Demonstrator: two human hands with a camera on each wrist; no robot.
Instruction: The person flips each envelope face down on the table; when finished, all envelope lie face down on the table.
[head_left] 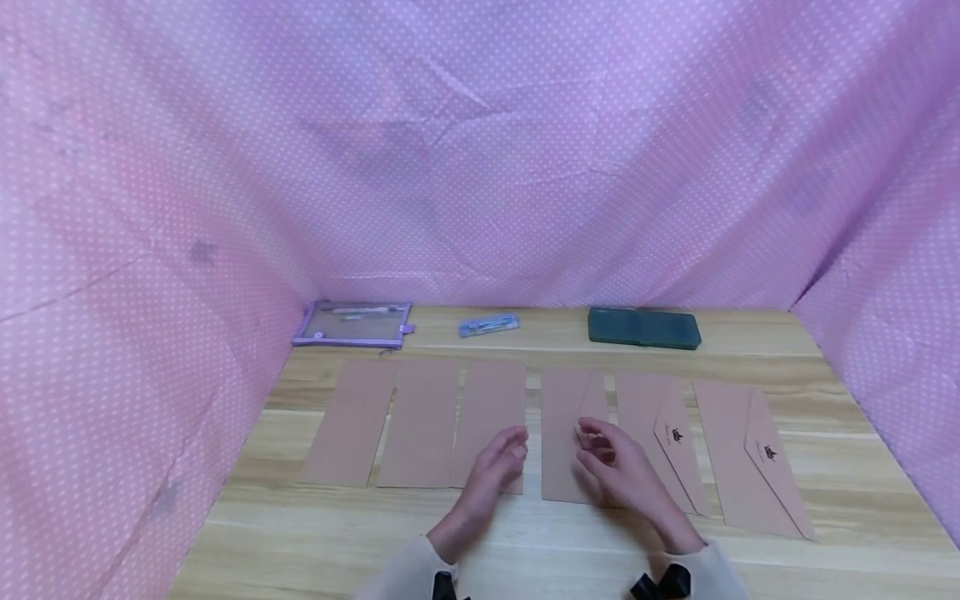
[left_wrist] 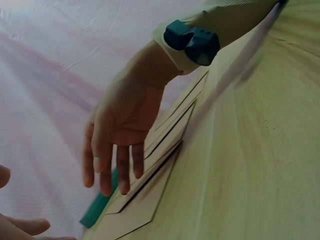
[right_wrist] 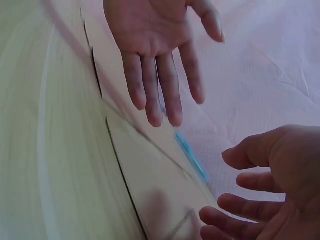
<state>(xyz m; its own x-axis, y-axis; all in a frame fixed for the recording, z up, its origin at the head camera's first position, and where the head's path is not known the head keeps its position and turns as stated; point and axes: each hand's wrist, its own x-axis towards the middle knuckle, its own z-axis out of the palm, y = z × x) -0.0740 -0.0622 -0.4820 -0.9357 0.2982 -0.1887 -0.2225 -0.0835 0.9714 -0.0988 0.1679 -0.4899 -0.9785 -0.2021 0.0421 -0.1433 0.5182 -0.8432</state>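
Note:
Brown paper envelopes lie in a row across the table. Three on the left show plain faces, such as the envelope (head_left: 491,417) nearest my left hand (head_left: 491,479). Three on the right show flaps; a small dark crown is printed on the middle flapped envelope (head_left: 652,417) and the far right envelope (head_left: 750,450). My left hand holds nothing, its fingers fairly straight in the right wrist view. My right hand (head_left: 622,471) hovers over the innermost flapped envelope (head_left: 562,417), fingers loosely bent and empty. That envelope's flap tip is hidden behind the hand.
Along the back lie a purple-edged mesh pencil pouch (head_left: 352,329) with pens inside, a small light-blue case (head_left: 489,325) and a dark green case (head_left: 643,327). Pink dotted cloth (head_left: 480,167) hangs behind and on both sides of the wooden table (head_left: 247,517).

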